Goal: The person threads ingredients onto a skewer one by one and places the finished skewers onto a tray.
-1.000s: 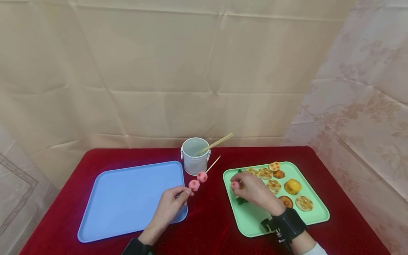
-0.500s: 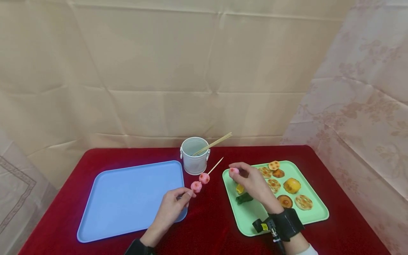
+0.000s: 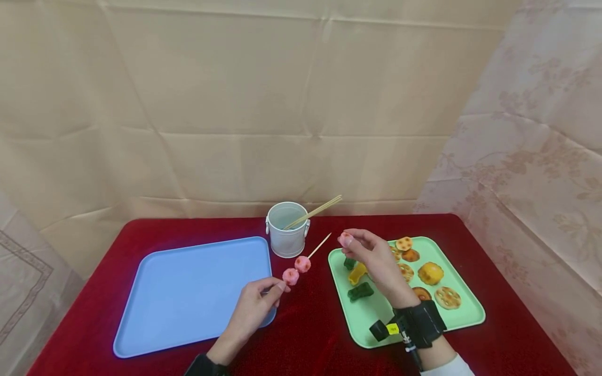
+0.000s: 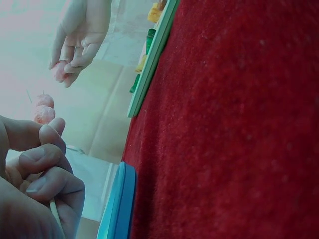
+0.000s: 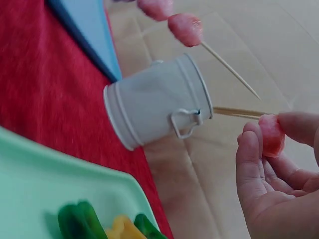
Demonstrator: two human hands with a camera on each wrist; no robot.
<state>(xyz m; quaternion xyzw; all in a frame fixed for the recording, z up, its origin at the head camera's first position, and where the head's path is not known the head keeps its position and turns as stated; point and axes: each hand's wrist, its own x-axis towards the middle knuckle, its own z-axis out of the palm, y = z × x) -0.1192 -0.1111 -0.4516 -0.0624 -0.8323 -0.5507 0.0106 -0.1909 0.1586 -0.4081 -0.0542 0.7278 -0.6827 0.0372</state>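
Note:
In the head view my left hand [image 3: 256,302] pinches a bamboo skewer [image 3: 320,245] near its lower end, beside the blue tray's right edge. Two pink meatball-like pieces [image 3: 296,270] are threaded on it just beyond my fingertips, and its bare pointed tip slants up to the right. The left wrist view shows curled fingers [image 4: 50,162] round the stick. Over the green tray's far left corner, my right hand [image 3: 380,263] holds another pink ball [image 5: 271,137] between thumb and fingertips. That ball is a short way right of the skewer tip, apart from it.
A white metal bucket [image 3: 287,241] with spare skewers [image 3: 316,211] stands behind the hands. The blue tray [image 3: 188,297] lies left. On the green tray [image 3: 357,325] are green pieces [image 3: 360,292], a yellow piece [image 3: 357,273], and several round browned slices [image 3: 448,297]. Red cloth covers the table.
My right hand has lifted the pink ball off the green tray, up and away, uncovering the green and yellow pieces. The left hand and skewer have shifted slightly right.

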